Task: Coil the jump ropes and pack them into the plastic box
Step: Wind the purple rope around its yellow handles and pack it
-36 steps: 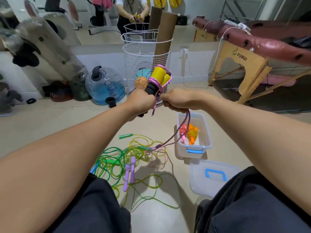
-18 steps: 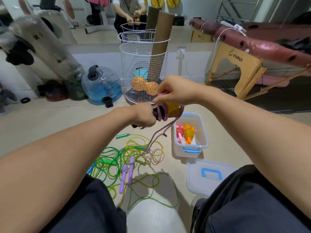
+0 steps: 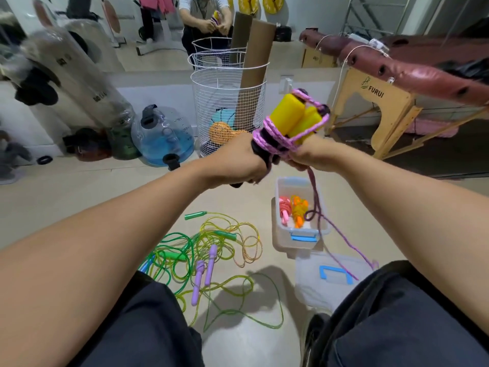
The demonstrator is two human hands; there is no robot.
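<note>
Head view: left hand point(image 3: 238, 162) grips the yellow foam handles point(image 3: 296, 117) at their black base, handles pointing to 1 o'clock. Right hand point(image 3: 309, 154) pinches the pink braided rope point(image 3: 317, 207) just beside the wraps. Since half a second ago, the right hand has dropped from above, uncovering the handles.

"FURUI" on the wooden table leg point(image 3: 375, 92)

Handles point(image 3: 296, 115): yellow foam, matt, with black ends. Rope point(image 3: 272, 139) wound round them: braided pink cord, rough. Box point(image 3: 284, 234): translucent plastic, smooth, blue plastic latch. Lid point(image 3: 312, 287): same clear plastic, blue handle. Ropes on floor point(image 3: 211, 242): glossy see-through PVC, green and yellow; purple handles point(image 3: 203, 271) matt plastic. Floor point(image 3: 79, 202): smooth beige, slight sheen. Basket point(image 3: 227, 102): white wire mesh. Tube point(image 3: 254, 70): brown cardboard, matt. Massage table point(image 3: 391, 107): bare plywood legs, glossy maroon vinyl top. Water jug point(image 3: 164, 136): clear blue plastic.
</note>
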